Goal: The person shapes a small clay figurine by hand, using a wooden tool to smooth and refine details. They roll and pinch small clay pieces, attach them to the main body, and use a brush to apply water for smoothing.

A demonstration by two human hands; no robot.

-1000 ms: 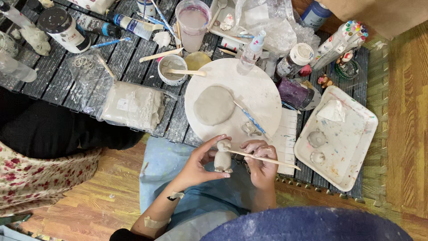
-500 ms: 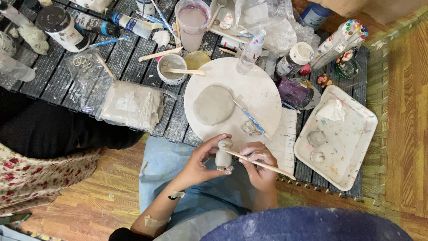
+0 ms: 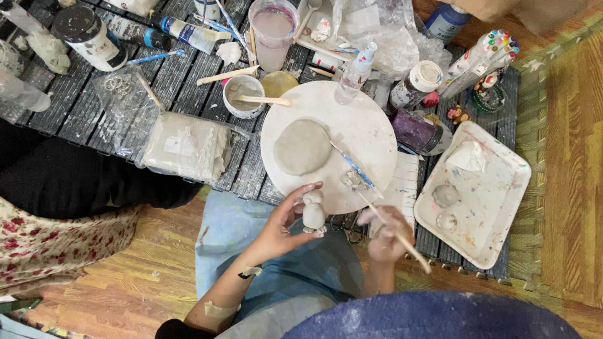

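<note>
Holding clay figure (image 3: 313, 212) upright | left hand (image 3: 282, 227) | head toward table

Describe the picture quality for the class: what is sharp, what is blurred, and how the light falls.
Head view: even, soft light, no hard shadows or glare; the clay figure in the left hand reads fairly sharp, the right hand with its wooden stick is slightly motion-blurred, and the dark speckled shape at the bottom edge is out of focus.

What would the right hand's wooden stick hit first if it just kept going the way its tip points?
Probably the small clay lump on the round white board: the stick in the right hand aims up-left at it. Height above the board is unclear.
</note>
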